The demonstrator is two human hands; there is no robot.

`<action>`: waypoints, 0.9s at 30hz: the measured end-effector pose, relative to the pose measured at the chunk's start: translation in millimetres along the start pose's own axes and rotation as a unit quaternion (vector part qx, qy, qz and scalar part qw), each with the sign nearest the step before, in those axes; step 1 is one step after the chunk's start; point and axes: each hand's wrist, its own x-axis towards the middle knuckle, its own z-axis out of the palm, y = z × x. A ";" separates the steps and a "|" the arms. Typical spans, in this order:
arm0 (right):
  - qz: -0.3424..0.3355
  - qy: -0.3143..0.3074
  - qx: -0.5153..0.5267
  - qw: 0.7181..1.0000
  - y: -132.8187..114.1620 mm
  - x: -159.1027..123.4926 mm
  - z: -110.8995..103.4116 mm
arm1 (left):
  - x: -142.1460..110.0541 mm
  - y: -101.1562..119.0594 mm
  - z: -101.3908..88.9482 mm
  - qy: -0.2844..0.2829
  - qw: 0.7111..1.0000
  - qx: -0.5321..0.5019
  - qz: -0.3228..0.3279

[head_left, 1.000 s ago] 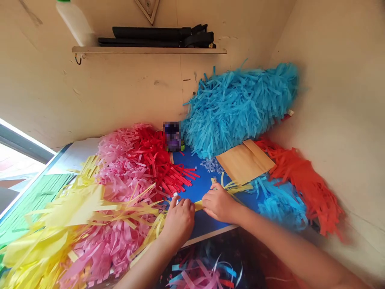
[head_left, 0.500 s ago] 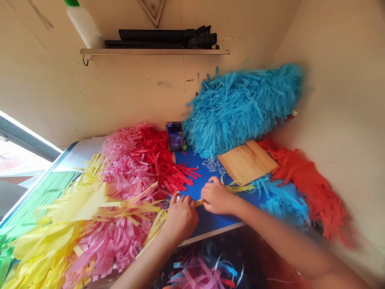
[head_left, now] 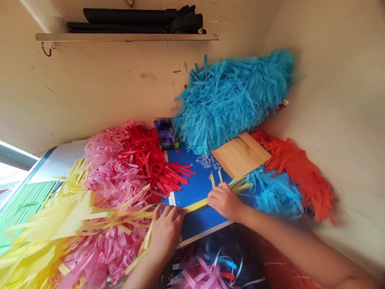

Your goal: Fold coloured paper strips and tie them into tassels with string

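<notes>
A strip of fringed yellow tissue paper [head_left: 196, 206] runs between my two hands, low over the blue tabletop [head_left: 192, 230]. My left hand [head_left: 168, 226] is closed around its left part, and loose yellow strands fan out past the wrist over the pink fringe [head_left: 116, 237]. Closed on the other end is my right hand [head_left: 225, 202], with the strip's fringed tips [head_left: 240, 185] sticking out beyond the knuckles. The stretch between the hands looks flat and gathered. My fingertips are partly hidden beneath both hands.
Red fringe [head_left: 150, 160] and yellow tissue paper [head_left: 63, 216] lie to the left. A big blue fringe bundle [head_left: 234, 100] leans at the back. A brown envelope [head_left: 240, 154], small clear pieces [head_left: 208, 161] and orange fringe [head_left: 297, 172] sit right. A shelf [head_left: 129, 37] hangs above.
My hands have moved apart, so a longer stretch of the yellow strip shows between them. The camera view has shifted, moving the surroundings left and slightly up.
</notes>
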 end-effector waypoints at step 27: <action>0.229 -0.122 0.117 0.959 18.8 22.3 -17.7 | 12.2 -17.9 -3.1 -0.083 0.981 -0.138 -0.104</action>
